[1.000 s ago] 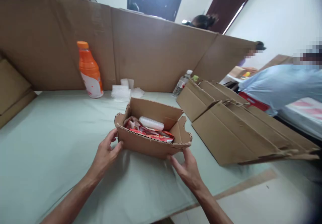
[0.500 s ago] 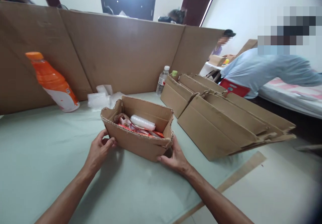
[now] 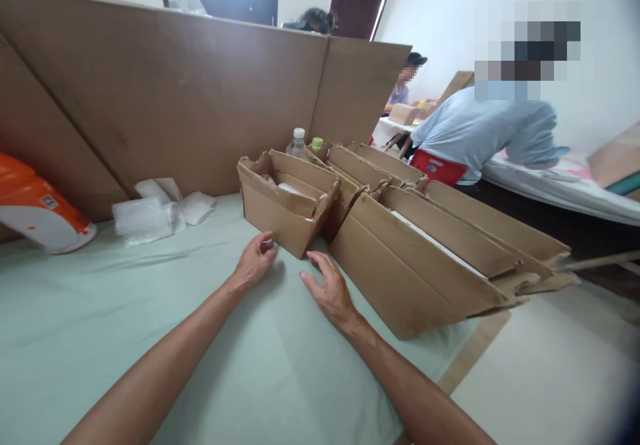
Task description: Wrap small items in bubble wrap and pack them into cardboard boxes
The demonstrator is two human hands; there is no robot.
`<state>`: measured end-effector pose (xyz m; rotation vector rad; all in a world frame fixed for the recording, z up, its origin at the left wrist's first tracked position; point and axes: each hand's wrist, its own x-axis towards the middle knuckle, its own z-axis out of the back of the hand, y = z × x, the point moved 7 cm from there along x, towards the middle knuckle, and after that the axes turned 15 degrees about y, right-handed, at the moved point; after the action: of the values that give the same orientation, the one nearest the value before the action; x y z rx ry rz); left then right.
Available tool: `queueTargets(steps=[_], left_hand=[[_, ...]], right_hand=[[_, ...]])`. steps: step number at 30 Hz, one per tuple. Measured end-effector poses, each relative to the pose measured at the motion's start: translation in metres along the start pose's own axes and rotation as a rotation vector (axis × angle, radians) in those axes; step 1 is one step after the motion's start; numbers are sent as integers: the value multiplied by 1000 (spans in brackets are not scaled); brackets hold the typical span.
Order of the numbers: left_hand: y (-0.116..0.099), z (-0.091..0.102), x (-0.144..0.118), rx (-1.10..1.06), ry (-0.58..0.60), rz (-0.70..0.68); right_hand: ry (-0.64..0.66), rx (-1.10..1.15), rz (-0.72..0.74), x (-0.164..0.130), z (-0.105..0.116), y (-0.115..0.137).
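Note:
A small open cardboard box [image 3: 280,215] with red packets and a clear plastic piece inside stands on the pale green table [image 3: 150,338], pushed up against a row of similar cardboard boxes [image 3: 420,258]. My left hand [image 3: 254,263] hovers just in front of its near face, fingers loosely curled and holding nothing. Flat on the table below the box's right corner lies my right hand [image 3: 327,289], fingers spread, also holding nothing. Neither hand grips the box.
An orange drink bottle [image 3: 35,201] lies at the far left. Clear plastic bags [image 3: 150,211] sit by the tall cardboard wall [image 3: 175,98]. Two bottles [image 3: 299,141] stand behind the boxes. A person in a light blue shirt [image 3: 480,135] bends over at the right.
The small box has been pushed away to the right, against the row of boxes. Both hands have let go of it and drawn back. My view has swung to the right.

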<state>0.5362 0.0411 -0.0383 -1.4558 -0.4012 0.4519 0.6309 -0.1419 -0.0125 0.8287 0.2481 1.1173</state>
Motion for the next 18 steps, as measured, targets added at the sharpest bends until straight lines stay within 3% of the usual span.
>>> queueTargets(steps=[4, 8, 13, 18], left_hand=[[3, 35, 14, 57, -173, 0], [-15, 65, 41, 49, -228, -61], [-30, 64, 83, -59, -97, -91], [-29, 58, 95, -88, -21, -91]], right_hand=[[-72, 9, -3, 3, 6, -6], [-53, -6, -9, 12, 4, -15], [14, -58, -10, 12, -5, -13], [-22, -21, -51, 7, -4, -8]])
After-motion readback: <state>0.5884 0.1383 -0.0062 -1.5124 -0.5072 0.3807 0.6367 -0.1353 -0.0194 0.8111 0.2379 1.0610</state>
